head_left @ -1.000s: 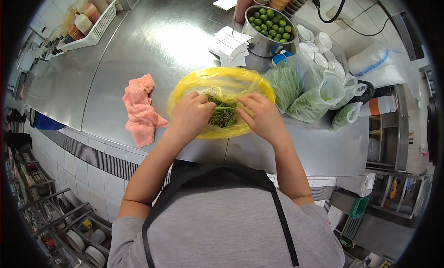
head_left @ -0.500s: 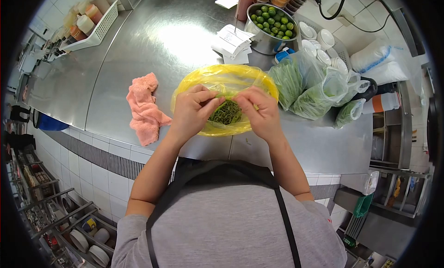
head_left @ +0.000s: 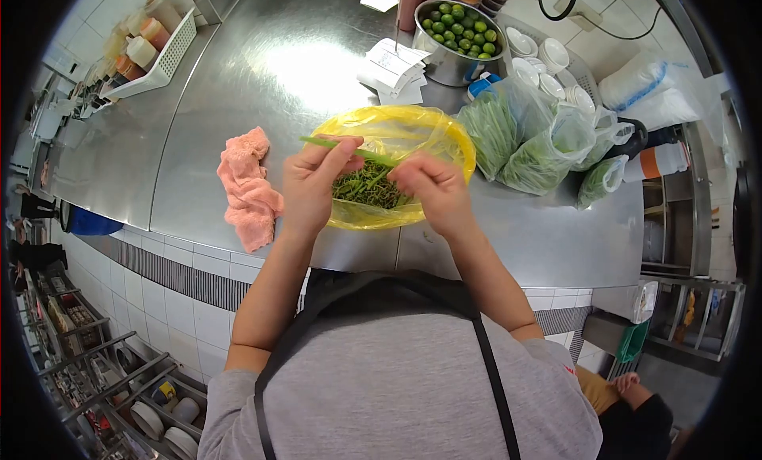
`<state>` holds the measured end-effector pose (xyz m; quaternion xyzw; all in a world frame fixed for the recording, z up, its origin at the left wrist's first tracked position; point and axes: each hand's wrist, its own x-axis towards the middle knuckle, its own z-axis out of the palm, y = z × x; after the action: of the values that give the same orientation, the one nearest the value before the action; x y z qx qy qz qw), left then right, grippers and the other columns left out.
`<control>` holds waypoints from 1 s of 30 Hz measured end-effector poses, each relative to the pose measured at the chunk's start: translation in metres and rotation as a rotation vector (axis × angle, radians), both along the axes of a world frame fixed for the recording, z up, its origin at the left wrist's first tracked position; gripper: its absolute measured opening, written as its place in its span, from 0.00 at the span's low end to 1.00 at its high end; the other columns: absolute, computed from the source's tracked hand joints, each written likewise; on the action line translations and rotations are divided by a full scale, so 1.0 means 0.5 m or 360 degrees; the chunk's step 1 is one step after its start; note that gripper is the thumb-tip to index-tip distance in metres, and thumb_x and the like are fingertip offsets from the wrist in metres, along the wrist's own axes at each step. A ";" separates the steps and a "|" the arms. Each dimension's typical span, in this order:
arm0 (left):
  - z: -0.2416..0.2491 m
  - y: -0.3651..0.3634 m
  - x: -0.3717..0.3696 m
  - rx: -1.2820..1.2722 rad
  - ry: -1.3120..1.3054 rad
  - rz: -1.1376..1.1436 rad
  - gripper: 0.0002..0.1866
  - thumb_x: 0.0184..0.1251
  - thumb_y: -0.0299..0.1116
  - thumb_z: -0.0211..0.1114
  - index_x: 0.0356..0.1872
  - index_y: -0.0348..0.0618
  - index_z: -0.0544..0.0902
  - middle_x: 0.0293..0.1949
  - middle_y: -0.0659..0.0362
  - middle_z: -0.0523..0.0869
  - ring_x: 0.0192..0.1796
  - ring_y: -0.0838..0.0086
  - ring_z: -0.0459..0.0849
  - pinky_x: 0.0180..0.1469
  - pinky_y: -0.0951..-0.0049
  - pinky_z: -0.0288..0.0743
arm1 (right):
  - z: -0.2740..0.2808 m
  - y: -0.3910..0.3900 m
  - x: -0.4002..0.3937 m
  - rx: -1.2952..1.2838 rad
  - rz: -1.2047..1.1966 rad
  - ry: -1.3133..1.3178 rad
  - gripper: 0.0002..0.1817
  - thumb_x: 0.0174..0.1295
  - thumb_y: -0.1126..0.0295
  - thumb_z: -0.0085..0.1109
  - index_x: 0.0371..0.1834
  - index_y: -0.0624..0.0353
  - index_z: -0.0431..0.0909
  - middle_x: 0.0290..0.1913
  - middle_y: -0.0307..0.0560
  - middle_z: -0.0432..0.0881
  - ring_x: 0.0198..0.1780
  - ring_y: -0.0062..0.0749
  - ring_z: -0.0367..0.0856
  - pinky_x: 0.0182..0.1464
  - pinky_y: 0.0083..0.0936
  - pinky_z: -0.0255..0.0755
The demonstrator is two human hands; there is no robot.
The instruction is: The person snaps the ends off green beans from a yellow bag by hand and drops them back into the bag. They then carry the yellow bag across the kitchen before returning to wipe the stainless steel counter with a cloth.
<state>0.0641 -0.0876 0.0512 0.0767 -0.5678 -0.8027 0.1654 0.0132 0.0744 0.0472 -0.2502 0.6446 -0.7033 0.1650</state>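
Note:
My left hand [head_left: 313,182] and my right hand [head_left: 429,192] both pinch one long green stem [head_left: 349,150], held nearly level just above a yellow plastic bag [head_left: 413,127]. The stem's left end sticks out past my left thumb. Inside the open bag lies a pile of dark green stems and leaves [head_left: 365,188]. The bag rests on a steel counter [head_left: 262,71], right in front of me.
A pink cloth [head_left: 246,186] lies left of the bag. Clear bags of greens [head_left: 524,146] sit to the right. Behind are paper slips [head_left: 393,67], a metal pot of limes [head_left: 459,35], small white cups [head_left: 548,63] and a white basket of bottles [head_left: 147,55]. Someone's hand [head_left: 627,381] shows at bottom right.
My hands have lifted out of the bag, drawing one long stem up and out to the left. The pile inside is now uncovered.

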 end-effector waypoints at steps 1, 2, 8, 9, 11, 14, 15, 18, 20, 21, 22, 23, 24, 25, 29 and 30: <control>0.003 0.001 0.003 0.0047 0.0179 0.0043 0.09 0.64 0.29 0.58 0.36 0.33 0.82 0.34 0.55 0.83 0.37 0.79 0.80 0.39 0.80 0.77 | -0.001 -0.003 -0.002 0.0000 -0.0002 -0.0007 0.08 0.61 0.73 0.51 0.30 0.66 0.78 0.25 0.38 0.76 0.26 0.18 0.69 0.32 0.15 0.64; 0.003 -0.007 0.007 0.0046 0.0169 0.0043 0.09 0.64 0.29 0.58 0.36 0.33 0.82 0.34 0.55 0.83 0.37 0.79 0.80 0.39 0.80 0.77 | -0.001 -0.007 -0.003 -0.0529 0.0062 -0.0330 0.08 0.61 0.72 0.52 0.32 0.65 0.79 0.26 0.37 0.76 0.27 0.17 0.71 0.32 0.15 0.66; -0.036 -0.119 0.049 -0.0624 -0.0254 0.0030 0.09 0.63 0.29 0.53 0.40 0.37 0.77 0.29 0.60 0.79 0.38 0.74 0.80 0.40 0.73 0.75 | -0.043 0.014 -0.057 0.0407 0.0231 0.0411 0.10 0.58 0.71 0.54 0.41 0.62 0.77 0.36 0.44 0.78 0.36 0.31 0.76 0.39 0.24 0.70; -0.031 -0.096 0.059 -0.1043 -0.0350 -0.0095 0.08 0.60 0.28 0.54 0.39 0.39 0.77 0.29 0.57 0.80 0.36 0.69 0.81 0.37 0.68 0.75 | -0.061 -0.001 -0.055 0.1100 0.0027 0.1097 0.13 0.57 0.70 0.54 0.45 0.59 0.76 0.42 0.47 0.77 0.41 0.38 0.76 0.43 0.30 0.71; -0.024 -0.046 0.066 -0.1611 -0.0203 -0.0197 0.08 0.58 0.29 0.56 0.38 0.39 0.77 0.29 0.56 0.80 0.34 0.67 0.81 0.36 0.67 0.74 | -0.074 -0.029 -0.054 0.1019 0.0220 0.1326 0.16 0.54 0.69 0.56 0.47 0.54 0.76 0.44 0.48 0.77 0.45 0.41 0.75 0.47 0.33 0.70; -0.057 -0.049 0.082 -0.2323 -0.0245 -0.0494 0.09 0.54 0.30 0.60 0.36 0.40 0.78 0.29 0.55 0.80 0.32 0.62 0.81 0.34 0.65 0.74 | -0.095 -0.046 -0.051 0.1004 0.0421 0.1764 0.18 0.46 0.66 0.61 0.45 0.47 0.78 0.50 0.48 0.75 0.51 0.43 0.73 0.51 0.34 0.69; -0.068 -0.060 0.085 -0.2472 -0.0436 -0.0695 0.09 0.52 0.30 0.62 0.35 0.41 0.79 0.30 0.54 0.80 0.32 0.60 0.80 0.35 0.64 0.74 | -0.096 -0.041 -0.064 0.1211 0.0440 0.1750 0.16 0.46 0.67 0.61 0.42 0.48 0.78 0.49 0.48 0.75 0.50 0.43 0.74 0.50 0.33 0.69; -0.042 -0.070 0.114 -0.2361 -0.0360 -0.0709 0.04 0.49 0.30 0.60 0.24 0.40 0.78 0.26 0.54 0.80 0.28 0.58 0.81 0.31 0.60 0.75 | -0.091 -0.023 -0.111 0.1496 0.0367 0.1623 0.10 0.46 0.70 0.61 0.33 0.53 0.79 0.45 0.47 0.77 0.45 0.42 0.75 0.47 0.33 0.71; -0.039 -0.071 0.123 -0.2329 -0.0347 -0.0700 0.05 0.49 0.30 0.61 0.23 0.40 0.78 0.25 0.54 0.80 0.29 0.58 0.81 0.31 0.60 0.75 | -0.076 -0.011 -0.133 0.1603 0.0118 0.1568 0.09 0.47 0.71 0.60 0.33 0.54 0.79 0.40 0.46 0.78 0.43 0.42 0.76 0.44 0.33 0.72; -0.036 -0.071 0.123 -0.2305 -0.0329 -0.0687 0.05 0.48 0.30 0.62 0.22 0.39 0.78 0.24 0.54 0.80 0.29 0.59 0.81 0.31 0.60 0.74 | -0.067 -0.009 -0.132 0.1556 0.0048 0.1632 0.10 0.47 0.71 0.59 0.35 0.54 0.79 0.38 0.46 0.77 0.43 0.41 0.76 0.43 0.32 0.72; -0.032 -0.070 0.123 -0.2303 -0.0328 -0.0686 0.05 0.48 0.30 0.62 0.22 0.39 0.78 0.24 0.54 0.80 0.29 0.59 0.81 0.31 0.60 0.74 | -0.060 -0.010 -0.124 0.1557 0.0048 0.1633 0.10 0.47 0.71 0.59 0.35 0.54 0.79 0.38 0.46 0.77 0.43 0.41 0.76 0.43 0.32 0.72; -0.027 -0.067 0.123 -0.2254 -0.0294 -0.0697 0.06 0.48 0.31 0.63 0.22 0.39 0.78 0.24 0.54 0.80 0.28 0.59 0.81 0.31 0.60 0.74 | -0.056 -0.016 -0.112 0.1310 0.0116 0.1490 0.09 0.46 0.71 0.57 0.32 0.53 0.80 0.36 0.46 0.77 0.41 0.41 0.76 0.42 0.34 0.72; -0.025 -0.065 0.123 -0.2204 -0.0259 -0.0708 0.06 0.48 0.31 0.63 0.22 0.39 0.79 0.23 0.54 0.80 0.28 0.58 0.80 0.31 0.60 0.74 | -0.055 -0.022 -0.099 0.1065 0.0178 0.1343 0.08 0.45 0.71 0.54 0.29 0.52 0.80 0.35 0.47 0.77 0.40 0.41 0.77 0.41 0.36 0.72; -0.028 -0.063 0.123 -0.2202 -0.0256 -0.0710 0.06 0.48 0.31 0.63 0.22 0.39 0.79 0.23 0.54 0.80 0.28 0.58 0.80 0.31 0.60 0.74 | -0.057 -0.029 -0.084 0.1068 0.0177 0.1343 0.08 0.45 0.71 0.54 0.29 0.52 0.80 0.35 0.47 0.77 0.40 0.41 0.77 0.41 0.36 0.72; -0.043 -0.061 0.130 -0.2230 -0.0334 -0.0812 0.05 0.48 0.32 0.65 0.25 0.41 0.81 0.25 0.54 0.80 0.30 0.58 0.81 0.32 0.61 0.74 | -0.096 -0.040 -0.057 0.1229 0.0298 0.1783 0.16 0.45 0.67 0.64 0.41 0.50 0.80 0.47 0.44 0.75 0.50 0.43 0.72 0.49 0.40 0.68; -0.044 -0.064 0.131 -0.2300 -0.0416 -0.0867 0.06 0.48 0.31 0.64 0.26 0.41 0.82 0.26 0.54 0.80 0.31 0.59 0.81 0.33 0.61 0.74 | -0.098 -0.044 -0.056 0.1506 0.0242 0.1826 0.17 0.45 0.66 0.64 0.42 0.49 0.80 0.48 0.43 0.75 0.51 0.44 0.72 0.50 0.42 0.66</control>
<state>0.1297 -0.1194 0.0293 -0.0981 -0.9632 -0.2307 -0.0967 -0.0147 0.0524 -0.0018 -0.5239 0.8442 -0.0965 -0.0590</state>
